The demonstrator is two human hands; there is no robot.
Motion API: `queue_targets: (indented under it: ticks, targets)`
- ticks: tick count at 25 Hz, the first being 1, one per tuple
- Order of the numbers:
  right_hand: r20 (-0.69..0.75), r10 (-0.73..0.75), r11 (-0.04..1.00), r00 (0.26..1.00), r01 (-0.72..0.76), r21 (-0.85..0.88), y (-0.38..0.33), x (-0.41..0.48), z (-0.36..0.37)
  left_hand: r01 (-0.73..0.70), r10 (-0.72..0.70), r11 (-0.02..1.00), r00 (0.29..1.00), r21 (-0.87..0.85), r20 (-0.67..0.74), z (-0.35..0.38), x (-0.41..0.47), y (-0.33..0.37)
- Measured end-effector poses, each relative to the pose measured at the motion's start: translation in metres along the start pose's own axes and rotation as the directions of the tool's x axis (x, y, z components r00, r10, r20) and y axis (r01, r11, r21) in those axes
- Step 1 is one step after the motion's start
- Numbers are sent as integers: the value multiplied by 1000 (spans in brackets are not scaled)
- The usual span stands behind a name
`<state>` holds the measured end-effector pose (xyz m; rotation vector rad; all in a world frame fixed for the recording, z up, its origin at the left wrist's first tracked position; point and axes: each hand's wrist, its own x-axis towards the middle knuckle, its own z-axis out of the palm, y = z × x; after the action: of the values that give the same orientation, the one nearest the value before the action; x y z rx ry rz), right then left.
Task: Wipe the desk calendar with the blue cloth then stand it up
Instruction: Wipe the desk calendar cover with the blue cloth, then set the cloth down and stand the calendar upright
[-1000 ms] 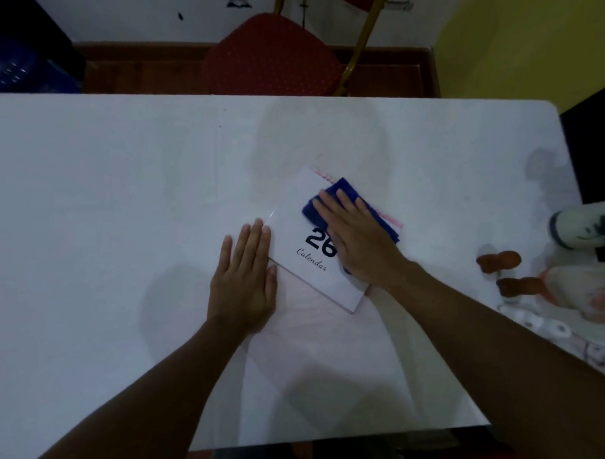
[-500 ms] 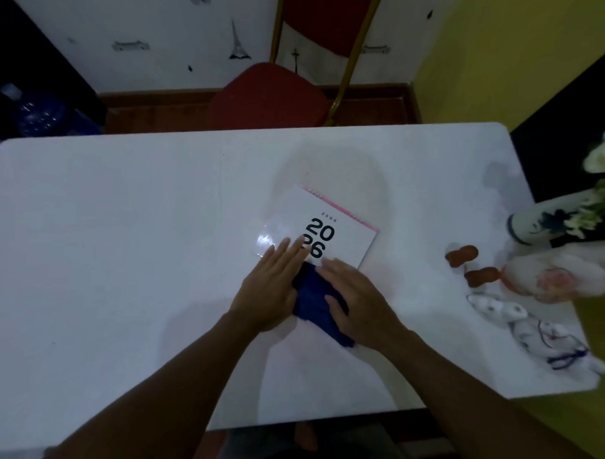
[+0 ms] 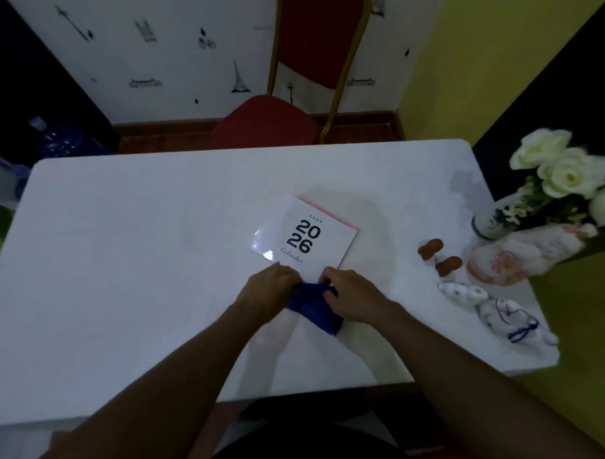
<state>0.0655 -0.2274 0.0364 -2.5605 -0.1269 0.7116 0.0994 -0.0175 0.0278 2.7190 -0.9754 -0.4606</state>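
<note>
The desk calendar lies flat near the middle of the white table, cover up, its pink bound edge on the far side; just nearer the person, the blue cloth sits bunched between both hands — the left hand and right hand each have fingers curled onto it. The cloth looks soft and limp; the calendar looks light, stiff, glossy, probably slippery — best lifted by its bound edge.
</note>
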Motion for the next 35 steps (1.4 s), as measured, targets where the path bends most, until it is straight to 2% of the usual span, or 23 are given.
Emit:
queue_targets:
  ticks: [2,3,5,6,7,8,9,10,11,12,14,17,19,22,23,25,28,30,32,35]
  targets:
    - [-1,-107,974,994,104,-200,1,-16,-1,-5,3,999,999,-38,-43,-9,-20,7]
    - [-79,-205,938,976,173,-300,1,-26,0,-35,34,999,992,-9,-118,-9,-32,9]
    - [-256,-425,856,868,293,-426,4,-46,14,-109,111,994,959,21,-262,-2,-56,13]
    - [-300,-490,824,818,324,-464,7,-57,25,-160,158,987,944,19,-290,5,-66,14]
    - [-288,-540,787,791,352,-506,11,-67,41,-195,188,981,948,-1,-257,15,-76,15]
    - [-218,-556,760,802,383,-525,15,-76,58,-179,171,983,973,-32,-157,25,-83,18]
    - [-133,-532,760,836,403,-510,19,-84,75,-107,108,993,994,-49,17,34,-90,21]
    - [-76,-484,786,872,395,-475,22,-88,89,-26,34,999,981,-48,189,45,-94,24]
    - [-70,-430,820,900,358,-446,24,-89,99,44,-32,998,959,-37,283,55,-96,25]
    - [-88,-377,850,922,307,-427,25,-87,104,86,-73,996,951,-33,301,65,-96,25]
    - [-95,-302,876,949,237,-420,25,-79,106,114,-106,994,948,-8,300,74,-93,25]
    - [-56,-293,852,954,235,-468,28,-72,104,92,-105,994,947,58,304,77,-89,21]
    - [-44,-294,855,955,242,-458,26,-73,102,94,-102,995,944,42,314,79,-86,18]
    - [-151,-279,922,949,221,-317,18,-67,92,111,-93,993,956,-50,279,69,-78,14]
    - [-232,-229,961,945,182,-208,15,-61,87,129,-105,988,967,-90,233,62,-73,11]
    - [-335,-41,996,941,64,60,10,-45,71,184,-160,966,978,-184,134,44,-58,3]
    - [-292,280,914,914,-162,372,6,-11,44,245,-253,918,967,-313,15,19,-27,-14]
    - [-261,444,821,857,-273,501,4,12,29,279,-313,876,949,-393,-24,7,-4,-27]
    - [-261,524,771,811,-321,550,3,29,22,349,-386,821,923,-452,13,0,19,-41]
    - [-251,556,747,792,-344,570,2,43,24,498,-478,723,861,-479,174,-1,49,-61]
